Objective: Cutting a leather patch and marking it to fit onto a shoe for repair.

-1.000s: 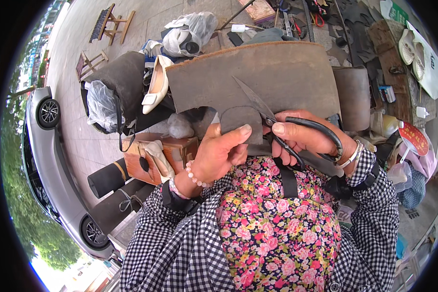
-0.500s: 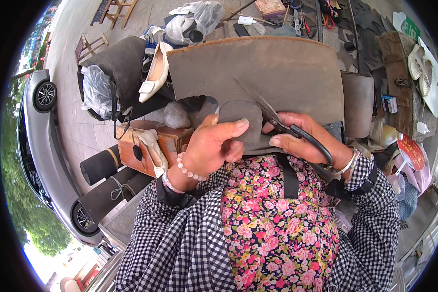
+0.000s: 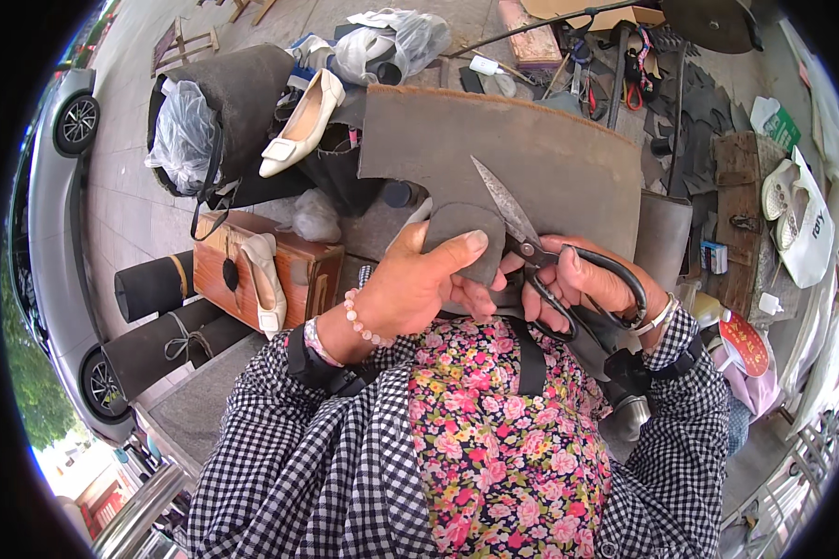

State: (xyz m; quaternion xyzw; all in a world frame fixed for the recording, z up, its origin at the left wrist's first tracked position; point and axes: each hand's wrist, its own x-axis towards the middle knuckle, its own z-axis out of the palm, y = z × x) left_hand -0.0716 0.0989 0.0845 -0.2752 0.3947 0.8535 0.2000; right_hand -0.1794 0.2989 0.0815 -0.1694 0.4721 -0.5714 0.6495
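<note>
My left hand (image 3: pixel 418 284) pinches a small dark grey piece of sheet material (image 3: pixel 466 240) with rounded corners, the thumb lying across its face. In my right hand (image 3: pixel 601 279) is a pair of scissors (image 3: pixel 513 203) with black handles, its blades pointing up and to the left, beside the small piece. Beyond both hands lies a large dark grey-brown sheet (image 3: pixel 503 140) with a frayed far edge and a curved cutout at its near left. A dark tool with a rounded metal end (image 3: pixel 632 415) shows below my right wrist.
A cream shoe (image 3: pixel 303 126) sits by a dark bag (image 3: pixel 238 93); another cream shoe (image 3: pixel 266 279) leans on a wooden box (image 3: pixel 303 279). Dark rolls (image 3: pixel 149 284) lie at left. Dark scraps (image 3: pixel 708 130) and a wooden block (image 3: pixel 741 196) are at right.
The view has shifted a little. The scissors have turned more upright, and my right fingers have shifted on their handles. My left hand has tilted the small piece.
</note>
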